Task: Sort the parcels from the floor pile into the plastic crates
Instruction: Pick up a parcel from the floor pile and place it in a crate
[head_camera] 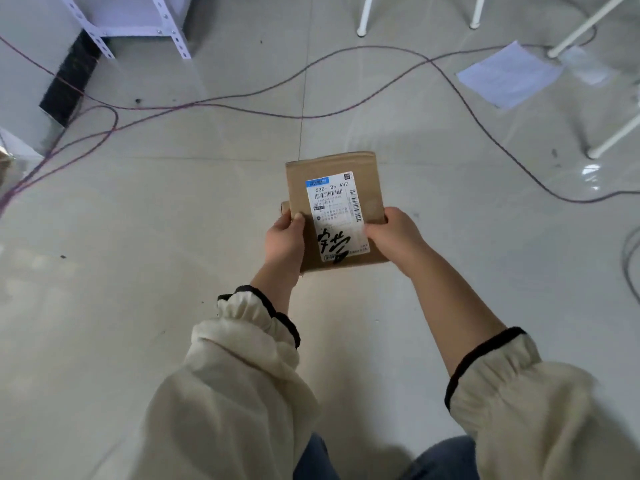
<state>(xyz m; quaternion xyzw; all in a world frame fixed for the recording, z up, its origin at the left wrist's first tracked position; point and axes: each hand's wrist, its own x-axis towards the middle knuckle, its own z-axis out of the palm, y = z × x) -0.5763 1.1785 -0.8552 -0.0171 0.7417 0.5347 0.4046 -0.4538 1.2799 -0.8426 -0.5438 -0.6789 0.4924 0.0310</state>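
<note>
Parcel: a flat brown cardboard parcel [334, 209] held at the centre of the frame, above the floor.
Label: a white shipping label [337, 216] with barcodes and black handwriting on the parcel's upper face.
Left hand: the left hand [285, 237] grips the parcel's left edge, thumb on top.
Right hand: the right hand [394, 233] grips the right edge, thumb on the label.
Sleeves: cream sleeves [242, 358] with dark cuffs, lower frame.
Floor: pale tiled floor [138, 237] crossed by thin cables [242, 98]; sheet of paper [509, 74] at upper right, metal shelving [138, 22] at upper left.
</note>
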